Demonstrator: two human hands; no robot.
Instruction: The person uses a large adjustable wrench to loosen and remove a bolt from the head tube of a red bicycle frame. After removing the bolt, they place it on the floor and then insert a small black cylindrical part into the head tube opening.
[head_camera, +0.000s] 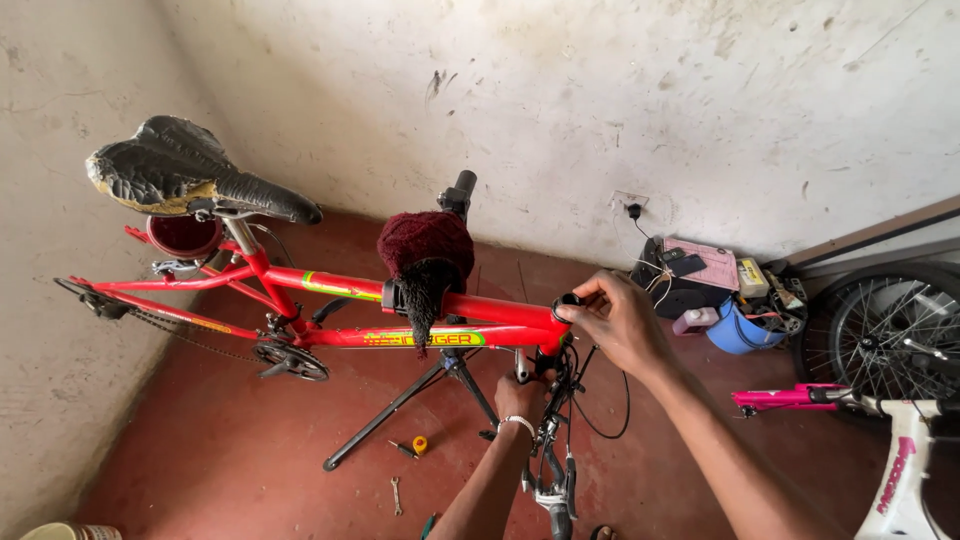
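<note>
While the red bike frame (420, 312) sat clamped in a black repair stand (400, 405), the left hand (520, 398) gripped the fork area just under the head tube, fingers closed round it. Right hand (615, 320) pinched the black cap (568, 300) atop the head tube w/ thumb & fingers. Handlebars (555, 490) hung low. A wrench (396, 494) lay on the red floor (200, 450). Farther back: worn black saddle (185, 170), maroon cloth (425, 245) over the clamp, blue bucket (738, 332) by the wall.
</note>
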